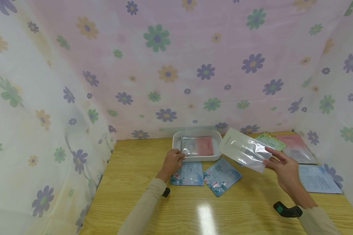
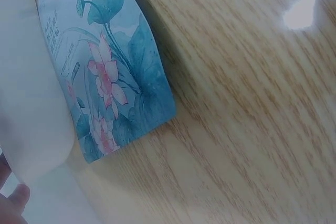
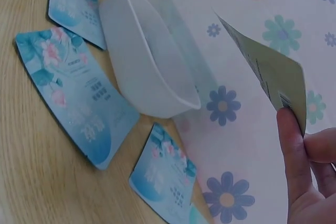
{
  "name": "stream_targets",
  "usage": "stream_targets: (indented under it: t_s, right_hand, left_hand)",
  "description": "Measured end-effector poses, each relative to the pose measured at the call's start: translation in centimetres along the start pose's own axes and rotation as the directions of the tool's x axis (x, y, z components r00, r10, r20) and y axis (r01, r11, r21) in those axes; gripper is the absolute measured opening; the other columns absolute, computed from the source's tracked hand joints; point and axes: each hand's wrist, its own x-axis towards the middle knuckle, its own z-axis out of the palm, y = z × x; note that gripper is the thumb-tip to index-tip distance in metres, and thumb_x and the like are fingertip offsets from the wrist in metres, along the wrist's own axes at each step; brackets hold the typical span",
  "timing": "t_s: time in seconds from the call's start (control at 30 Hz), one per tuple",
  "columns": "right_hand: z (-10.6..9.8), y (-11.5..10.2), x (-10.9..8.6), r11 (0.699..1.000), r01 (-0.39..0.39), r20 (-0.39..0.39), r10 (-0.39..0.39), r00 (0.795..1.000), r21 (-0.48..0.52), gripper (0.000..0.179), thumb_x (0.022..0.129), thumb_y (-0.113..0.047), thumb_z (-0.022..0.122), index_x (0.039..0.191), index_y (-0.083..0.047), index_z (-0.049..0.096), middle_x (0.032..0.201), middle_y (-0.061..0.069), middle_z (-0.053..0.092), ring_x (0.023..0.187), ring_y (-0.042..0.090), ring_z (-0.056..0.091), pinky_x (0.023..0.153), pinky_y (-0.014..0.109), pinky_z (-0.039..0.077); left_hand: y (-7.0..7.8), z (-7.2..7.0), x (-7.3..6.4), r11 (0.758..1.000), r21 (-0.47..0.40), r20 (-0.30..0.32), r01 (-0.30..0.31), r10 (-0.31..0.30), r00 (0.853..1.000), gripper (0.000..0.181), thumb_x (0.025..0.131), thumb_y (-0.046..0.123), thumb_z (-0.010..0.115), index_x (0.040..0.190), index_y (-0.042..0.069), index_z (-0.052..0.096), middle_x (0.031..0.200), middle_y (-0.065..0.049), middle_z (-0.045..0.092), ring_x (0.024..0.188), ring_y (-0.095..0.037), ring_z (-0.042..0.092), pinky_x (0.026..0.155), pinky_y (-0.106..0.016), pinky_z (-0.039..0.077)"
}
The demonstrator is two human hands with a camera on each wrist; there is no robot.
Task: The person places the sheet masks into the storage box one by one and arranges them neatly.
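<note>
My left hand point(image 1: 172, 163) grips the front left rim of a white plastic basin point(image 1: 200, 159). Inside the basin lies a pink and silver sachet point(image 1: 204, 146). To the basin's right, my right hand point(image 1: 285, 171) pinches a pale, shiny face-mask sachet point(image 1: 241, 148) by its edge, held tilted above the table. The right wrist view shows that sachet point(image 3: 283, 77) nearly edge-on between thumb and fingers. Part of the left hand point(image 2: 13, 205) appears at the edge of the left wrist view, against the basin's wall point(image 2: 31, 87).
Blue lotus-print sachets point(image 1: 222, 176) point(image 3: 73, 93) lie in front of the basin, one point(image 1: 188, 174) close against it. Toward the right are a green floral sachet point(image 1: 270, 141), a pink sachet point(image 1: 295, 148) and a light blue one point(image 1: 319, 179). Flowered cloth point(image 1: 176, 91) encloses the wooden table point(image 1: 129, 169).
</note>
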Motion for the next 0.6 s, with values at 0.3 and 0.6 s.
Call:
stream_targets:
  t_s: [0.3,0.6]
  right_hand:
    - [1.1,0.5,1.0,0.998,0.014,0.112,-0.022,0.993,0.069,0.05,0.083,0.022,0.055,0.13,0.007,0.052,0.116,0.002,0.064,0.088,0.014,0.067,0.064,0.026,0.054]
    - [2.6,0.9,2.0,1.0,-0.021,0.161,0.024,0.987,-0.017,0.053,0.085,0.018,0.057,0.135,0.006,0.046,0.111,0.0,0.065,0.088,0.011,0.066,0.064,0.025,0.054]
  left_hand:
    - [-0.2,0.3,0.0,1.0,0.01,-0.004,-0.007,0.007,1.0,0.009,0.077,0.006,0.077,0.086,0.006,0.076,0.079,-0.006,0.06,0.075,-0.022,0.056,0.072,-0.035,0.047]
    - [-0.4,0.4,-0.1,1.0,0.028,-0.008,-0.008,0.008,1.0,0.008,0.078,0.007,0.077,0.086,0.007,0.076,0.078,-0.005,0.059,0.076,-0.021,0.055,0.073,-0.035,0.046]
